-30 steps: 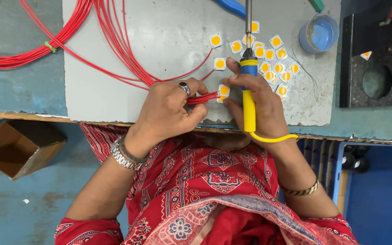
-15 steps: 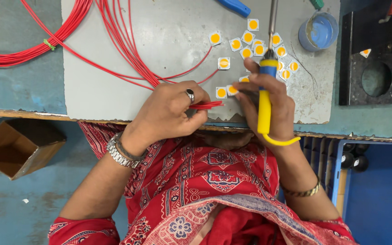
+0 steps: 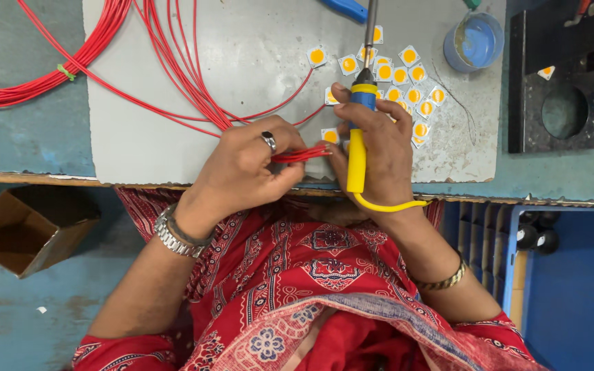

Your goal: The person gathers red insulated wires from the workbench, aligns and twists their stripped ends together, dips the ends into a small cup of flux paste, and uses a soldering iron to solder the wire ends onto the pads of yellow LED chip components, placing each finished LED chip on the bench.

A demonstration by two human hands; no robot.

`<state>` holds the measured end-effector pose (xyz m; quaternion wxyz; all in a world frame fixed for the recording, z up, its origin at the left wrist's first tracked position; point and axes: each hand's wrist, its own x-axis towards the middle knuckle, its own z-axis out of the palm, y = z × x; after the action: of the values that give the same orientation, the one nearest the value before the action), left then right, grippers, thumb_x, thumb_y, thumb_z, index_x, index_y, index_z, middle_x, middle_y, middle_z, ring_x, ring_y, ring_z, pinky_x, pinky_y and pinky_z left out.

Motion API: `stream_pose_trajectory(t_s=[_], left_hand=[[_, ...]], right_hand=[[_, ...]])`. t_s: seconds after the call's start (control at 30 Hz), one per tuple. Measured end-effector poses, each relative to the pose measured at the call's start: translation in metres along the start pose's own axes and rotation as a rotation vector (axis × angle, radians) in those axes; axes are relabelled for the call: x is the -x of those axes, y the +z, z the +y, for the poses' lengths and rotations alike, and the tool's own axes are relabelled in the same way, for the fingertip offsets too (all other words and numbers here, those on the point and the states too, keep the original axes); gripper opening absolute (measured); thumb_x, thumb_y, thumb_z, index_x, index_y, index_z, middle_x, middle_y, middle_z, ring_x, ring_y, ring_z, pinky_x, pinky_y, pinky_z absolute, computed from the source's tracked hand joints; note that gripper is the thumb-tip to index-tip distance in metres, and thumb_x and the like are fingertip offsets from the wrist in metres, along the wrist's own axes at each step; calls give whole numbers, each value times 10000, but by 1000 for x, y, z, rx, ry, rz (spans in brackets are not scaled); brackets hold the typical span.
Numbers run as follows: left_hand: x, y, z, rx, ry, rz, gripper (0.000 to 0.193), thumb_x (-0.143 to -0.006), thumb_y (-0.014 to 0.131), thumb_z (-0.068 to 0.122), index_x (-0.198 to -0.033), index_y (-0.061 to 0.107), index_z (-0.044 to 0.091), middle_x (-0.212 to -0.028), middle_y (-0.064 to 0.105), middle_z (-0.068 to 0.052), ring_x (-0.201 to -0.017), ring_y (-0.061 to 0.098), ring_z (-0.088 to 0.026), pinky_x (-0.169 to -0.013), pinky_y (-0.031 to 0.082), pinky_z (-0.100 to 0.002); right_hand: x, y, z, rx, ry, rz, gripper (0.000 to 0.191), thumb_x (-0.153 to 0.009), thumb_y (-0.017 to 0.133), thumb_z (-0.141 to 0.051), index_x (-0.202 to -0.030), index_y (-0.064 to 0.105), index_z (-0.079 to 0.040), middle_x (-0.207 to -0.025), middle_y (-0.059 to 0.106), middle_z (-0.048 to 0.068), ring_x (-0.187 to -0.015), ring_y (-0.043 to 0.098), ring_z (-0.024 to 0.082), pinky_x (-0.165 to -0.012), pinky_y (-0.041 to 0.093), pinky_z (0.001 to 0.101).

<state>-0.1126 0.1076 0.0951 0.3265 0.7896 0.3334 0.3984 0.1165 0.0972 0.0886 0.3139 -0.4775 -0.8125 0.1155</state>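
The left hand (image 3: 249, 165) pinches thin, limp red wires (image 3: 304, 154) near their ends, while the right hand (image 3: 372, 148) is closed around the stiff iron (image 3: 359, 130) by its cool yellow handle.

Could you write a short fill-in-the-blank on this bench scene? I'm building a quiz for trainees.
1. The left hand pinches thin ____ wires.
2. The right hand grips a soldering iron with a ____ handle.
3. The small square chips lie on a ____ mat.

Missing words: red; yellow; grey
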Motion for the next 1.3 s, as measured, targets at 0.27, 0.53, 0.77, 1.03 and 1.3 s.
stream_pose_trajectory(t_s=[0.27,0.53,0.77,1.03,1.3], left_hand=[[2,-3,-2,-48,-67,-55,192,-822,781,72,-977,676,28,-897,696,-92,-704,697,-228,-600,540,-333],[-3,7,6,-429,166,-103,228,-827,789,151,-946,628,41,-1150,714,-45,-723,703,-212,-564,526,-362],[-8,14,9,-540,174,-100,170,-884,735,163,-925,640,29,-1235,721,-80,-601,659,-192,-525,515,-358],[-10,15,9,-564,195,-99,93,-910,683,125,-899,644,42,-1213,735,-101,-586,655,-176,-515,509,-338],[-12,19,13,-595,176,-84,96,-871,687,136,-837,629,67,-1196,737,-95,-571,636,-158,-518,503,-332]], right_hand=[[5,-7,-2,-111,-35,66,516,-914,773,35,-1301,454,-87,-1411,660,111,-1205,694,237,-1226,317,456],[6,-9,4,-109,-28,52,553,-902,796,43,-1320,465,-107,-1422,666,111,-1129,674,251,-1147,390,370],[3,-14,1,-115,-28,38,544,-896,796,43,-1295,453,-94,-1426,656,137,-1055,693,178,-1122,385,375],[4,-18,0,-131,-27,43,519,-928,768,62,-1307,446,-87,-1403,670,139,-1127,719,226,-1087,416,365],[37,-44,17,-429,130,124,270,-1127,585,42,-1367,479,-26,-1318,682,248,-1051,759,262,-950,619,335]])
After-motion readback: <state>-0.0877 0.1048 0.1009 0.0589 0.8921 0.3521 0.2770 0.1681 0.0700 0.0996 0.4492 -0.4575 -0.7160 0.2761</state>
